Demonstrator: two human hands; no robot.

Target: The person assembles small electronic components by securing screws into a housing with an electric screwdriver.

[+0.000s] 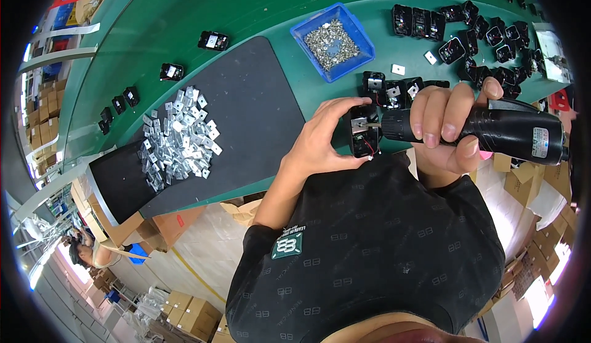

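My left hand (pixel 323 137) grips a small black plastic housing (pixel 356 149) by its edges, thumb at the near end and fingers at the far end. A metal plate and thin red wires show inside it. In my right hand (pixel 452 121) is a black electric screwdriver (pixel 508 127), held level with the fingers wrapped round its body. Its bit points left and reaches into the housing at the metal plate; whether a screw sits on the tip is hidden. Just beyond stand several more black housings (pixel 394 90), some with metal plates in them.
A blue bin (pixel 367 56) of small screws (pixel 332 42) stands on the green table. Left lies a dark mat (pixel 258 115) with a heap of metal plates (pixel 181 137). Many black housings (pixel 452 50) crowd the right; two loose plates (pixel 398 69) lie nearby. Further housings (pixel 213 40) line a green strip behind.
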